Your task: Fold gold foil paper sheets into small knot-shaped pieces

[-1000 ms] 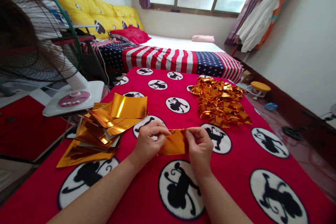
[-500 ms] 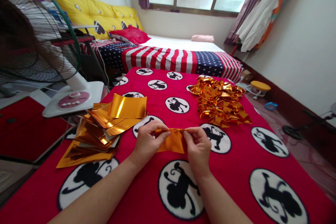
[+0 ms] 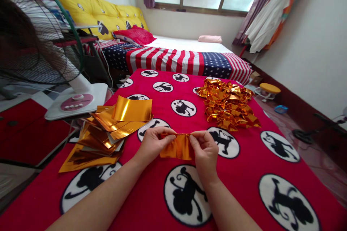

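Note:
Between my hands is a sheet of shiny gold foil paper (image 3: 176, 148), its far edge folded over in a narrow strip. My left hand (image 3: 155, 142) pinches the left end of that edge between thumb and fingers. At the right end, my right hand (image 3: 204, 148) pinches it the same way. The near part of the sheet hangs down and looks slightly rippled. To the left lies a loose stack of flat gold foil sheets (image 3: 132, 110). Beyond my right hand sits a pile of folded gold foil pieces (image 3: 227, 103).
A red cloth with round black-and-white figures (image 3: 143, 202) covers the table. A fan (image 3: 76, 97) stands at the left, close to the foil stack. Behind the table is a bed with a flag-patterned cover (image 3: 173, 59). A yellow-topped stool (image 3: 269, 87) stands on the floor at right.
Both hands keep their pinch on the foil sheet with hardly any movement. The sheet's near part has become more rippled and reaches slightly lower. The view has shifted very slightly.

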Motion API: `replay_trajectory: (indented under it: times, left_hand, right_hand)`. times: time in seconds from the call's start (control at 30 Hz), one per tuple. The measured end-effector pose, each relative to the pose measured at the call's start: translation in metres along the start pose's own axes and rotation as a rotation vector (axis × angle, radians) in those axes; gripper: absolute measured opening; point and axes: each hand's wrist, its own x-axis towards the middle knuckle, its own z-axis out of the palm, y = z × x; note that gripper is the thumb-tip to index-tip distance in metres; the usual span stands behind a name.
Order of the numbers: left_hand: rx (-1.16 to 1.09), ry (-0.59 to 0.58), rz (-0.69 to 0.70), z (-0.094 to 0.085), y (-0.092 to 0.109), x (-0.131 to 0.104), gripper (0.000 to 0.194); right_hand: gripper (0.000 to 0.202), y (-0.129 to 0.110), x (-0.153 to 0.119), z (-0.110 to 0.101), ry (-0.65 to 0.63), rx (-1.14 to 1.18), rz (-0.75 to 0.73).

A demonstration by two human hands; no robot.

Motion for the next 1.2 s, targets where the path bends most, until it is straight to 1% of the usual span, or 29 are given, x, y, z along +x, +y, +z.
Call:
replay_trajectory:
  times: [0.1, 0.3, 0.43, 0.53, 0.8, 0.93, 1.2]
  left_hand:
    - [-0.008, -0.006, -0.018, 0.0005, -0.0009, 0.0, 0.013]
    - [-0.07, -0.001, -0.013, 0.0004, -0.0045, 0.0011, 0.025]
    - [-0.031, -0.014, -0.006, 0.0003, -0.0006, 0.0001, 0.024]
    - [0.021, -0.016, 0.016, 0.0004, 0.0012, -0.0011, 0.023]
    - [0.097, -0.045, 0.1, -0.0005, -0.0007, -0.0024, 0.02]
    - [0.105, -0.056, 0.109, -0.0007, 0.0005, -0.0026, 0.021]
    - [0.105, -0.071, 0.077, -0.0007, -0.0006, -0.0029, 0.022]
  right_hand:
    - [0.012, -0.0005, 0.0015, 0.0002, -0.02, 0.027, 0.015]
    - [0.015, -0.0029, 0.0032, 0.0008, -0.044, 0.097, 0.062]
    - [0.019, -0.0025, 0.0042, 0.0007, -0.101, 0.094, 0.092]
    - [0.02, -0.0001, 0.0056, 0.0004, -0.15, 0.054, 0.099]
    - [0.014, 0.0007, 0.0063, -0.0006, -0.242, -0.121, 0.066]
    - [0.015, -0.0025, 0.0064, -0.0003, -0.266, -0.168, 0.052]
    - [0.013, -0.0052, 0.006, -0.0013, -0.28, -0.209, 0.035]
